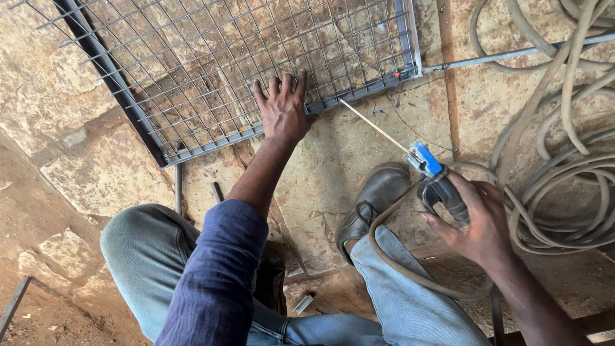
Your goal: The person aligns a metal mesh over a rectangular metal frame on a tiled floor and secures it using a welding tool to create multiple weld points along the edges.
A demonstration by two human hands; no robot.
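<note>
Blue sleeve (214, 275) hides left hand's (282, 112) forearm; right hand (477, 221) grips electrode holder (435, 179).

Mesh panel (211, 70) runs off top edge above my left hand (282, 115). Cable coil (564, 160) cut by right edge. My right palm (477, 221) hides electrode holder (439, 186) grip. Rod tip (341, 101) beside panel frame too small to judge contact.

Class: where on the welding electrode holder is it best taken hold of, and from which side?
Take the electrode holder by its black handle, from the cable end, as the right hand does. The blue jaws and welding rod project forward toward the mesh frame, so the rear handle is the safe part.
</note>
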